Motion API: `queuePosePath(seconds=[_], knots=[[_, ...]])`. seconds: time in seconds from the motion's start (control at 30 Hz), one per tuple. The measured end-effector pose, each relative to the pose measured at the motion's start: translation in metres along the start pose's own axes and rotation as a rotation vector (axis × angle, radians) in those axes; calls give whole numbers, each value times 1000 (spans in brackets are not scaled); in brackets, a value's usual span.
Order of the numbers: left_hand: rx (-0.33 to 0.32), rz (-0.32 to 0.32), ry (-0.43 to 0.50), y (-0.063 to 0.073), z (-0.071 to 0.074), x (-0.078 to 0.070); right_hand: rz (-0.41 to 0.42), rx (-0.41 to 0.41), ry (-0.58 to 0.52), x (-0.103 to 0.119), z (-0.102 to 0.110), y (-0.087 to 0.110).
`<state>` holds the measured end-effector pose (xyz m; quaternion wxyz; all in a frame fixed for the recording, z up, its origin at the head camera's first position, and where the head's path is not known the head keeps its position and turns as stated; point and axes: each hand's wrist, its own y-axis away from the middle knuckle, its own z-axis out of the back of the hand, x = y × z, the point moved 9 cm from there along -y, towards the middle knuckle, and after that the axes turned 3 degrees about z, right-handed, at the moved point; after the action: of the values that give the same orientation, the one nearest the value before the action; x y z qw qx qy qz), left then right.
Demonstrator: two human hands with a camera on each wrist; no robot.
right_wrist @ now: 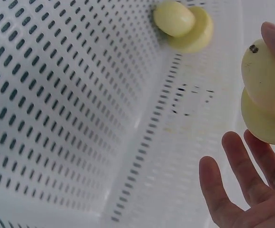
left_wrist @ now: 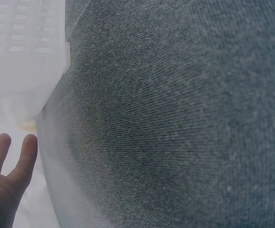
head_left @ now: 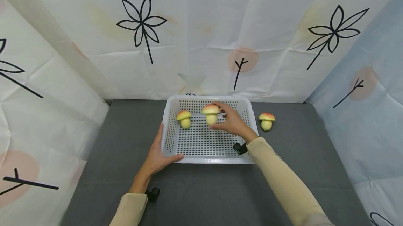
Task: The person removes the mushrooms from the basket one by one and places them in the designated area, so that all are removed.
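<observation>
My right hand [head_left: 232, 121] pinches a yellow toy mushroom [head_left: 211, 115] with a reddish cap top over the white plastic basket [head_left: 214, 160]. The thumb is at the stem's bottom and fingertips are at the cap. In the right wrist view this held mushroom [right_wrist: 263, 85] shows a dark spot on its stem end. A second toy mushroom [head_left: 184, 119] is in the basket's left part. At the basket's front left corner is my left hand [head_left: 157, 156], its thumb along the front rim and its fingers up the left side. In the left wrist view those fingers [left_wrist: 25, 159] are spread and straight.
A third toy mushroom [head_left: 266, 121] lies on the dark grey tabletop [head_left: 296, 149], to the right of the basket. White cloth [head_left: 195, 26] printed with black leaf outlines hangs behind the table and along both sides.
</observation>
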<state>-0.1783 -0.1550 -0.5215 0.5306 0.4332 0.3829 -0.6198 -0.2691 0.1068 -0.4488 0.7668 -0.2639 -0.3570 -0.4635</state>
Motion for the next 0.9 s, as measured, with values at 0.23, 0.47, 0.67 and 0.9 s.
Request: queuePosePath(seconds=[0.23,0.47,0.67,0.9], knots=[[0,-3,5,0,-1,1,19,-18,-11,8,25,16],[-6,1,-14,0,-1,3,10,-62,0,7,53,31],[-5,4,-4,0,-1,3,17,-95,7,1,76,43],[1,-13,0,0,-2,4,-25,-114,45,-11,101,59]])
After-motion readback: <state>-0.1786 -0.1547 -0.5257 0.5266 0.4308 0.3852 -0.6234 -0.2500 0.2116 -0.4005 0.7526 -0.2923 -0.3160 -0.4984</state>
